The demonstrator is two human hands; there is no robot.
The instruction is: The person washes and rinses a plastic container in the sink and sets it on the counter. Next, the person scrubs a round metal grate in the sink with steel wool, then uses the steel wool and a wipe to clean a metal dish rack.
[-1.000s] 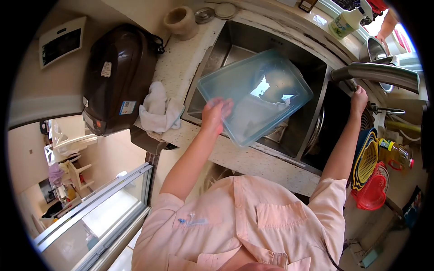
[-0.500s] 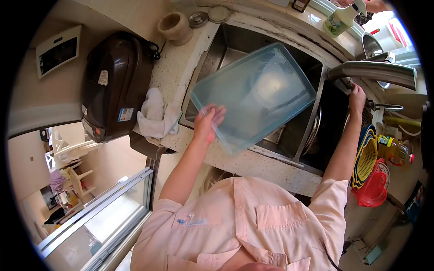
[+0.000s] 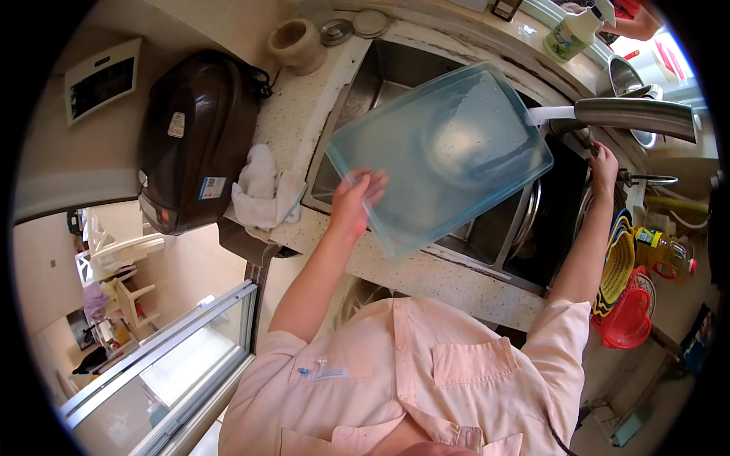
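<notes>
My left hand (image 3: 357, 201) grips the near left rim of a translucent bluish plastic box (image 3: 449, 152), fingers showing through its wall. The box is held tilted above the steel sink (image 3: 391, 70), with water drops on its surface. On the right, my right hand (image 3: 603, 167) is closed round the handle (image 3: 584, 138) of the metal faucet (image 3: 635, 120). A white streak (image 3: 549, 114), which looks like running water, spans from the faucet's left end to the box's right side.
Left of the sink are a white cloth (image 3: 262, 190), a dark brown appliance (image 3: 194, 144) and a stone-like pot (image 3: 296, 47). A spray bottle (image 3: 570, 36) stands on the sill. Yellow (image 3: 617, 266) and red baskets (image 3: 630, 318) sit at right. Another person's arm (image 3: 635, 26) shows top right.
The box has shifted slightly right and up with my left hand. A white streak now shows at the faucet's left end. My right hand stays at the handle.
</notes>
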